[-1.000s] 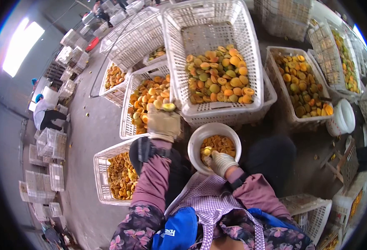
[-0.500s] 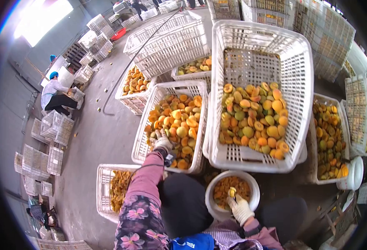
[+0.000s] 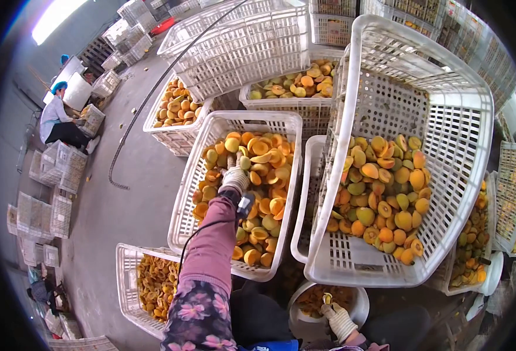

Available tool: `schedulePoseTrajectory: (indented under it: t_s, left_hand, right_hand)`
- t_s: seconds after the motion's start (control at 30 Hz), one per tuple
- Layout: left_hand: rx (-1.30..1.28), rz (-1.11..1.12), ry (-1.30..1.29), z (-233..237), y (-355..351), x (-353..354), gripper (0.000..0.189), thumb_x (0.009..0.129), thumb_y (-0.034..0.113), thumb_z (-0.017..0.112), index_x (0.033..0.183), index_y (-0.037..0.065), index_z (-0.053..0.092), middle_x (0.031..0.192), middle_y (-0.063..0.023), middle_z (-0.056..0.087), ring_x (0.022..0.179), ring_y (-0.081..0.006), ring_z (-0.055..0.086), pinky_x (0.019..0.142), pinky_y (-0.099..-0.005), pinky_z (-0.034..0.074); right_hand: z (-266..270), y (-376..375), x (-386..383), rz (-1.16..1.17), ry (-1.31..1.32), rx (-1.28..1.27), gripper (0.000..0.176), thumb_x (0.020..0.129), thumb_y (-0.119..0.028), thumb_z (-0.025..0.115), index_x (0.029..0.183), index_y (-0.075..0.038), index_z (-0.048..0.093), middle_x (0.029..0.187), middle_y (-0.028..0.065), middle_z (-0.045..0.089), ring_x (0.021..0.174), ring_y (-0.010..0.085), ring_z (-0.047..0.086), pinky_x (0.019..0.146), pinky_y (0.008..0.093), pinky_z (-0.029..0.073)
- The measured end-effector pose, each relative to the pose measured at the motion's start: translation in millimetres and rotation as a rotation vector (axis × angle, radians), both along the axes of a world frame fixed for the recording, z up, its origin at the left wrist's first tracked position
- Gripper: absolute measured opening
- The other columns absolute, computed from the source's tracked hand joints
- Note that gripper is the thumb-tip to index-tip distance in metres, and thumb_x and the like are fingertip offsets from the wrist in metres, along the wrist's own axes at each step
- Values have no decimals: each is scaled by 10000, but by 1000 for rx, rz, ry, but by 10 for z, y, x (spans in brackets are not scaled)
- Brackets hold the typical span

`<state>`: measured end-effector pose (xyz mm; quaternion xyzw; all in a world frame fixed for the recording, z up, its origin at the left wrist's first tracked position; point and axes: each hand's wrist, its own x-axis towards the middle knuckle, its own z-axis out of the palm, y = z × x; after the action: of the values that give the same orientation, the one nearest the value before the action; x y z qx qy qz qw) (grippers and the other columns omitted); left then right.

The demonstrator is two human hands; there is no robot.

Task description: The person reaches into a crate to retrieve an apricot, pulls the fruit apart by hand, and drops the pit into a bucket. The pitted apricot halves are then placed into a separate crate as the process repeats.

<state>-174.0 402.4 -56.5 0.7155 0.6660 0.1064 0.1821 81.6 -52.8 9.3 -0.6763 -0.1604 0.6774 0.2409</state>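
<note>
My left hand [image 3: 235, 178], in a striped glove with stained fingertips, reaches into a white crate [image 3: 177, 225] of apricots and apricot halves [image 3: 262, 146]. Its fingers close around a greenish apricot [image 3: 245, 162]; the grip is partly hidden. Low in the view, my gloved right hand [image 3: 340, 320] is closed on a small ring-shaped tool [image 3: 327, 299] with a shiny rim. Beneath that tool, a white bucket [image 3: 360, 304] holds orange-brown apricot pieces [image 3: 310, 299].
A large tilted crate [image 3: 386, 275] with apricots stands to the right. A crate of brownish pieces [image 3: 130, 251] sits at lower left. More crates [image 3: 240, 52] stand behind. A long dark rod [image 3: 138, 108] crosses the view. A person in a blue cap [image 3: 59, 117] sits far left.
My left hand has moved farther into the crate, from its near left side toward the middle, and its fingers have drawn in on an apricot. My right hand stays over the bucket. The view has shifted.
</note>
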Motion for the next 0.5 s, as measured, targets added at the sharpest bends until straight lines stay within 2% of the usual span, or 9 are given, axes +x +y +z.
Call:
schedulePoseTrajectory:
  t_s: [0.1, 0.13, 0.17, 0.2, 0.27, 0.37, 0.4, 0.47, 0.5]
  left_hand:
    - [-95, -202, 96, 260, -321, -7, 648, 764, 514, 593, 1304, 212, 401, 1424, -170, 252, 1288, -459, 223, 1047, -553, 201]
    - [-300, -193, 207, 815, -678, 144, 768, 743, 580, 594, 1348, 176, 349, 1423, -173, 253, 1292, -404, 255, 1036, -511, 257]
    - [-330, -268, 284, 885, -889, 53, 764, 737, 587, 595, 1348, 199, 351, 1422, -169, 256, 1287, -405, 262, 1037, -509, 258]
    - [-353, -341, 358, 929, -1092, -30, 761, 732, 595, 596, 1348, 222, 352, 1420, -165, 259, 1282, -405, 269, 1038, -507, 259]
    - [-409, -310, 142, 624, -1361, -309, 743, 731, 601, 591, 1338, 237, 368, 1421, -163, 259, 1275, -417, 271, 1036, -501, 267]
    - [-534, -618, 432, 661, -1888, -635, 753, 737, 584, 593, 1355, 221, 362, 1440, -189, 212, 1287, -414, 252, 1051, -479, 234]
    - [-602, -496, 306, 698, -1928, -609, 769, 738, 586, 591, 1375, 245, 329, 1469, -170, 148, 1276, -397, 259, 1058, -461, 206]
    - [-547, -548, 243, 898, -1909, -632, 557, 789, 520, 576, 1257, 229, 495, 1353, -174, 394, 1114, -324, 470, 945, -431, 372]
    - [-532, -554, 237, 997, -1760, -528, 557, 789, 520, 576, 1257, 229, 495, 1353, -174, 394, 1114, -324, 470, 945, -431, 372]
  right_hand:
    - [-21, -45, 13, -55, 40, 19, 274, 865, -359, 548, 843, -86, 536, 563, 11, 475, 415, 126, 424, 381, 272, 351]
    - [-57, -61, 6, -113, 96, 12, 229, 874, -315, 554, 847, -88, 535, 568, -7, 483, 441, 105, 436, 402, 260, 347]
    - [-24, -26, 8, -196, 222, -38, 193, 882, -283, 541, 830, -98, 530, 537, -15, 462, 401, 104, 407, 370, 264, 317]
    - [-11, -20, -21, -208, 211, -17, 206, 880, -285, 540, 794, -100, 516, 514, -16, 440, 373, 107, 380, 347, 267, 298]
    - [-72, -36, -40, -122, 127, 63, 288, 890, -353, 517, 789, -84, 504, 484, 29, 448, 345, 141, 389, 337, 278, 327]
    - [-68, -62, -55, -91, 111, 111, 271, 892, -343, 515, 786, -94, 499, 479, 16, 432, 342, 136, 381, 336, 274, 323]
    - [-2, -59, -68, -88, 114, 118, 271, 892, -343, 515, 786, -94, 499, 479, 16, 432, 342, 136, 381, 336, 274, 323]
    - [152, -39, -84, -140, 107, 38, 255, 892, -337, 513, 789, -104, 498, 481, 5, 417, 354, 126, 368, 347, 268, 320]
    - [111, -42, -60, -145, 97, 51, 255, 892, -337, 513, 789, -104, 498, 481, 5, 417, 354, 126, 368, 347, 268, 320]
